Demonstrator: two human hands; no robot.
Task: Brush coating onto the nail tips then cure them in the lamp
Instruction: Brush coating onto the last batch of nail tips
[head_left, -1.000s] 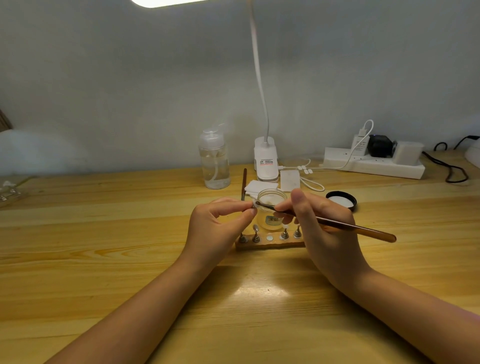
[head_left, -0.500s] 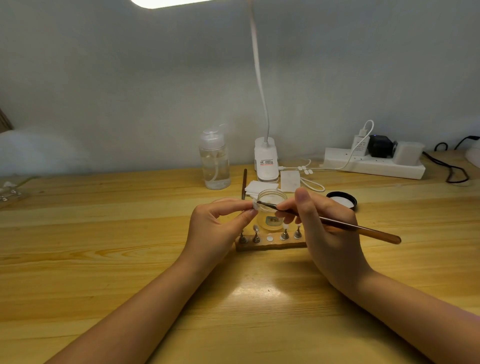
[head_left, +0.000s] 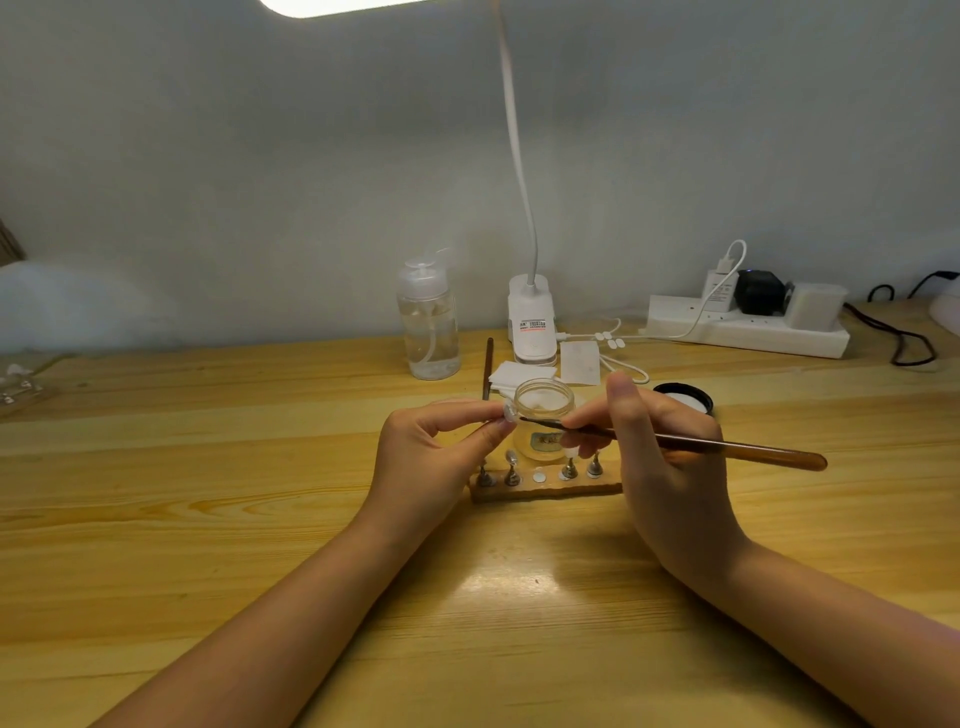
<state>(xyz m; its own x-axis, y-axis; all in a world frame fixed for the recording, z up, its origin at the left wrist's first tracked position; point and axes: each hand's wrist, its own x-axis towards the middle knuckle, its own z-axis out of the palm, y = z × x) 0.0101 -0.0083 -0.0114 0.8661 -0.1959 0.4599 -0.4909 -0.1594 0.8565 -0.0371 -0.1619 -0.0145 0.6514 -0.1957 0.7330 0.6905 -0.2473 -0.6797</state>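
Surface: pale wooden planks (head_left: 156, 519), with a bright glare patch between the two forearms.
Left hand: the left hand (head_left: 434, 457) is curled, thumb and forefinger pinching a small clear nail tip (head_left: 509, 413) on its stem, held up above the left end of the stand.
Right hand: the right hand (head_left: 670, 467) grips a brush (head_left: 727, 448) like a pen, handle pointing toward 3 o'clock, dark bristle end touching the nail tip.
Stand: a low wooden stand (head_left: 545, 488) lies between the hands, just beyond them; four small metal pegs stand upright in it, and one round white spot shows in the middle of the row.
Jar: an open glass jar (head_left: 543, 415) sits just behind the stand, at 12 o'clock from it, with a small label on its front.
Lid: a black lid (head_left: 683, 397) lies at 2 o'clock from the jar, inside facing up.
Papers: white paper squares (head_left: 519, 375) lie behind the jar, a thin dark stick (head_left: 488, 366) beside them at 9 o'clock.
Bottle: a clear pump bottle (head_left: 428, 322) stands at 11 o'clock from the jar.
Lamp: a white desk lamp (head_left: 531, 325) stands at 12 o'clock, its thin neck rising out of the top of the view.
Power strip: a white power strip (head_left: 748, 325) with plugs lies against the wall at 2 o'clock.
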